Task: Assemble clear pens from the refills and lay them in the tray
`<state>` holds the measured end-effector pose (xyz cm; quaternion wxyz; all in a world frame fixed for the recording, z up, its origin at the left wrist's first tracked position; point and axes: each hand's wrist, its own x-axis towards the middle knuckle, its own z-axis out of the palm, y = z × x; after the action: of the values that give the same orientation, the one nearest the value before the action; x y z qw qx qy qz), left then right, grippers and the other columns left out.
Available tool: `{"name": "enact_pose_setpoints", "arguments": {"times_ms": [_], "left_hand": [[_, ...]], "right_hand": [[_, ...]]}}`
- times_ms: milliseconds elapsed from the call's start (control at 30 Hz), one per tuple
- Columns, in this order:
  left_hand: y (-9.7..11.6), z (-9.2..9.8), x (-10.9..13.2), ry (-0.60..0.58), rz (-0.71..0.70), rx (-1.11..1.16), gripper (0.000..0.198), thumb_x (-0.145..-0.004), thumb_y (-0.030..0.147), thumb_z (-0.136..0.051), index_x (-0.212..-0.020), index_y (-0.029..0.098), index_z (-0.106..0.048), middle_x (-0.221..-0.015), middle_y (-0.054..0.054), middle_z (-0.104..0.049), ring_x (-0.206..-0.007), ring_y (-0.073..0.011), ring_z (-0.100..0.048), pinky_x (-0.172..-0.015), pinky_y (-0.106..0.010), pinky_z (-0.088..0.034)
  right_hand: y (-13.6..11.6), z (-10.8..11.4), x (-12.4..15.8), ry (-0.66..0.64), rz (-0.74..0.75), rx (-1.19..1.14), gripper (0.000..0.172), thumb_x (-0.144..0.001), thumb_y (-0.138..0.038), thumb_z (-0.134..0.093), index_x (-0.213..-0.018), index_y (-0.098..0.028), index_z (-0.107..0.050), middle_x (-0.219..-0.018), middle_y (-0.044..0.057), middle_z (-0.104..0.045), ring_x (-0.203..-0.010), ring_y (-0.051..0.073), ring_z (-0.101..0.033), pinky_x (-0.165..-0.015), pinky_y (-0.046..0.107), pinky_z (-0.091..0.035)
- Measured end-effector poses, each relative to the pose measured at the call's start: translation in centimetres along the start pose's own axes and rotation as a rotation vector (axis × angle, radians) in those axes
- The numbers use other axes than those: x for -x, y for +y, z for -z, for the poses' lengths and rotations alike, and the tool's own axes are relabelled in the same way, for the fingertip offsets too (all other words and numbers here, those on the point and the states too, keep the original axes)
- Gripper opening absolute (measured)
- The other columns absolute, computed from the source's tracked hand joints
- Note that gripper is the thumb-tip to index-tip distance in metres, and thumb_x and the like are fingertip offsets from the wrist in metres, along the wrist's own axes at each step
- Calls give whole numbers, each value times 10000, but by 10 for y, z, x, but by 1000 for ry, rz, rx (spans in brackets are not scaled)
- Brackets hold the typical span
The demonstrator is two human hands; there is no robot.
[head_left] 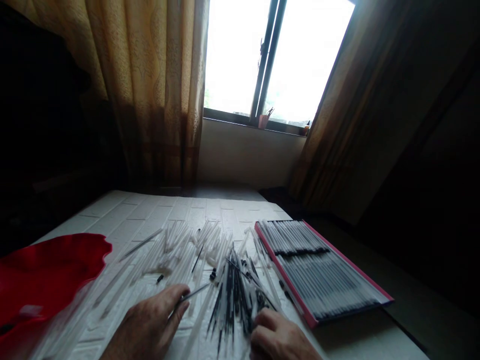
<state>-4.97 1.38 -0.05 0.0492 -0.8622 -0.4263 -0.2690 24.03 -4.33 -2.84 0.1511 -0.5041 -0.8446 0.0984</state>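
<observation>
Seemingly well along, the box [287,281] holds full rows of pens [322,275], yet a big loose pile [176,250] of tubes lies on the counter [150,207], where the left hand [150,325] pinches one refill [195,292] and the right hand [279,340] curls over dark refills [232,295], grip unclear.

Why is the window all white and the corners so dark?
Head view: the window is blown out by daylight, so the room's sides fall to black; the clear pen barrels at lower left smear with blur beside the red tray; the left hand pinching a pen refill and the right hand look dim.
</observation>
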Motion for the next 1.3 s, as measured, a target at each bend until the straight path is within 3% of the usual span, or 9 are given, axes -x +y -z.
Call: {"name": "enact_pose_setpoints", "arguments": {"times_ms": [100,233,367,533,667,800,967,1167,1300], "left_hand": [[0,2,-1,14,1,-11,216,-892,241,-446,-1000,248,-634,-910,-22,-804,-789,-206,-774,-674,-266,-625],[1,3,-2,5,8,-13,223,-885,228,-446,-992,245,-640,-908,-22,-805,-790,-215,-774,-673,-281,-627],[2,1,-2,-4,7,-8,225,-882,225,-442,-991,245,-637,-899,-21,-806,-774,-218,-775,-648,-279,-630],[1,-2,0,26,-13,-8,210,-881,225,-452,-1006,262,-617,-909,-10,-806,-781,-209,-775,-659,-251,-624],[0,-4,2,39,-33,9,207,-882,207,-454,-1022,261,-596,-892,-10,-806,-759,-205,-777,-647,-246,-625],[-1,-6,5,51,-30,32,210,-871,195,-475,-1035,279,-576,-897,5,-802,-766,-202,-775,-659,-232,-620],[-1,-7,6,38,-25,44,194,-880,198,-463,-1018,278,-572,-866,10,-797,-741,-198,-775,-638,-228,-618],[2,0,1,68,-18,124,181,-929,259,-457,-1055,293,-582,-898,31,-793,-778,-164,-769,-691,-188,-598],[6,6,-2,74,28,208,177,-947,294,-471,-1072,296,-597,-921,33,-784,-812,-149,-760,-733,-162,-576]], "right_hand": [[-2,13,-16,84,95,-7,123,-800,-137,-516,-746,-194,-611,-869,70,-652,-737,157,-605,-641,212,-451],[2,27,-16,123,87,-67,214,-885,-163,-421,-773,-188,-602,-875,83,-644,-752,160,-609,-670,227,-471],[14,54,-23,147,-11,0,247,-933,-202,-411,-806,-191,-623,-834,66,-648,-737,166,-613,-673,244,-464],[43,82,-69,97,-177,310,279,-876,-119,-457,-980,-196,-704,-970,85,-679,-873,209,-612,-756,294,-452],[59,78,-97,37,-129,332,294,-786,-65,-520,-902,-220,-742,-962,59,-692,-911,212,-595,-793,289,-448],[64,68,-106,-9,-90,318,214,-712,-69,-589,-793,-201,-736,-894,56,-696,-853,226,-602,-783,313,-465],[64,73,-109,30,-89,252,152,-756,-91,-574,-714,-188,-684,-819,63,-690,-799,229,-616,-750,321,-458],[40,78,-92,147,-106,52,276,-961,-263,-338,-989,-175,-598,-784,58,-683,-642,175,-629,-620,291,-467],[7,57,-73,73,-58,-702,287,-952,-403,-432,-1092,-192,-567,-819,44,-688,-635,137,-632,-573,236,-487]]}}
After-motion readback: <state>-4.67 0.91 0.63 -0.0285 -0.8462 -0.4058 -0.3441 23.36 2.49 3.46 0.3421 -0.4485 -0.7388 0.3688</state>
